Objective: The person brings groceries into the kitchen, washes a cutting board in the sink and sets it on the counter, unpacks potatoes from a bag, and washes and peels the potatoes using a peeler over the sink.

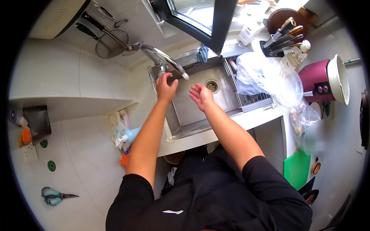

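Kitchen corner: pale counter [152, 119] and white-panelled walls around a steel sink [192, 111], with a round drain [211, 86] in its floor.
Faucet: the curved chrome faucet [165, 57] rises at the sink's left back corner, its spout tip over the basin.
Left hand: the left hand [166, 89] is at the faucet's base, fingers bent and thumb apart; whether it grips anything there I cannot tell.
Right hand: the right hand [202, 97] hovers over the basin near the drain, open, palm up, with nothing visible in it.
Over the sink's back: a dark window frame [221, 32] juts inward; a blue checked cloth [202, 54] hangs beneath it.
Right end of basin: a dish rack [252, 103] covers it, a clear plastic bag [247, 71] heaped on top, hiding part of the rack.
Further right: knife block [274, 46], maroon appliance [314, 81], green board [296, 169].
Left side: a light-blue pump bottle [132, 134] beside the left forearm; scissors [56, 196] and hanging utensils [111, 38] against the wall.
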`<state>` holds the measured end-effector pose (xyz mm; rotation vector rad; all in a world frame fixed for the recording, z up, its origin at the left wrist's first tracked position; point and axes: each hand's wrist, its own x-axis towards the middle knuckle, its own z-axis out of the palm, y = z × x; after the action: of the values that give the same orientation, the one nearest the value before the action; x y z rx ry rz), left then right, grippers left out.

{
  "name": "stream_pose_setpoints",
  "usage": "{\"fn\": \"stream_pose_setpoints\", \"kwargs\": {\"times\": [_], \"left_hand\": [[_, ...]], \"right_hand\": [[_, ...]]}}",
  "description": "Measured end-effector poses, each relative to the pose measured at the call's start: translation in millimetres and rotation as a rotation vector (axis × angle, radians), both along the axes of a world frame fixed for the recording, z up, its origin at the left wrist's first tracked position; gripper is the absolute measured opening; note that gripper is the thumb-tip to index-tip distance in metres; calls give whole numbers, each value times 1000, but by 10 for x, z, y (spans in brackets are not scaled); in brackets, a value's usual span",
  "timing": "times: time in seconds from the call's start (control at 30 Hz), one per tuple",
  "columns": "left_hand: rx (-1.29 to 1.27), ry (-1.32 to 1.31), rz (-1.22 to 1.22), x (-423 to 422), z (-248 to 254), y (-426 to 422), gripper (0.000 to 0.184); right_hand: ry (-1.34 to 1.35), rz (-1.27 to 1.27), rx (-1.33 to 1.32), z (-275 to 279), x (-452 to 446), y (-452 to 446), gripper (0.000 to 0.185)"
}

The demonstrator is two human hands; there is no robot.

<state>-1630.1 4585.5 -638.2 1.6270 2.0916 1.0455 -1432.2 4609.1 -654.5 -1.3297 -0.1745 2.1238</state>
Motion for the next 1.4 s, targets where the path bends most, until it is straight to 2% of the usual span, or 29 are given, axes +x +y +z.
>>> {"fn": "stream_pose_setpoints", "kwargs": {"times": [0.03,0.1,0.17,0.2,0.27,0.3,0.37,0.4,0.43,0.47,0.5,0.53,0.63,0.7,0.73,0.8,0.83,0.9,0.93,1.0,1.03,1.1,1.13,1.2,1.23,1.3,1.33,1.37,1.4], "left_hand": [[241,-29,8,65,-122,-68,43],[260,-392,355,430,-350,-221,40],[-116,-1343,704,704,-230,-54,26],[-120,-1348,702,780,-371,53,26],[-325,-2024,409,910,-696,415,20],[-344,-1827,493,1015,-754,548,25],[-325,-1312,507,1180,-757,622,37],[-329,-1314,507,1169,-761,593,37],[-337,-1006,373,1127,-759,553,46],[-338,-698,239,1081,-771,523,57],[-335,-698,233,1008,-876,556,57],[-515,-681,82,928,-981,574,59],[-619,-647,-53,941,-898,413,57],[-634,-1038,-394,933,-815,387,65],[-638,-1035,-391,908,-836,430,65],[-542,-1439,-215,886,-1012,510,47],[-543,-1440,-214,905,-1037,498,47],[-287,-1648,211,949,-874,457,34],[-290,-1641,216,955,-780,442,34],[-240,-1780,776,1023,-548,486,29],[-241,-1779,773,1046,-555,501,29],[-309,-1822,879,1101,-533,497,25],[-315,-1822,879,1108,-524,508,25],[-553,-1727,771,1096,-416,549,25],[-561,-1729,761,1095,-408,586,25],[-534,-1796,573,1056,-731,566,19],[-540,-1799,569,990,-981,547,19],[-448,-1401,319,913,-1273,535,21],[-414,-1205,168,906,-1266,542,21]], "right_hand": [[63,-114,-49,-24,-120,111,43],[59,-135,-82,-27,-262,277,44],[-70,-84,-3,-311,-335,401,43],[-162,-75,3,-302,-357,415,43],[-183,-128,57,-274,-376,400,41],[-198,-174,110,-272,-360,376,40],[-219,-221,161,-275,-293,335,38],[19,-137,73,-251,-242,306,39],[257,-53,-15,-224,-205,261,41],[252,-80,-40,-25,-197,183,47],[252,-84,-34,-28,-185,182,47],[298,-85,-115,-33,-169,185,47],[419,-33,-258,-272,-144,263,45],[362,-129,-365,-541,-192,367,43],[366,-129,-369,-655,-248,383,43],[151,-151,15,-868,-420,360,38],[39,-158,211,-956,-499,368,36],[-124,-165,501,-944,-561,380,32],[-178,-170,595,-870,-560,390,31],[-872,643,970,-276,-375,500,24],[-979,778,1088,-219,-354,512,24],[-992,841,1133,-265,-291,521,24],[-989,845,1131,-288,-253,515,25],[-953,795,1071,-345,-186,466,26],[-920,739,1022,-369,-152,470,27],[-772,566,832,-469,-182,419,28],[-615,402,661,-680,-270,368,29],[-471,211,497,-886,-356,321,29],[-158,-142,164,-922,-404,295,30]]}}
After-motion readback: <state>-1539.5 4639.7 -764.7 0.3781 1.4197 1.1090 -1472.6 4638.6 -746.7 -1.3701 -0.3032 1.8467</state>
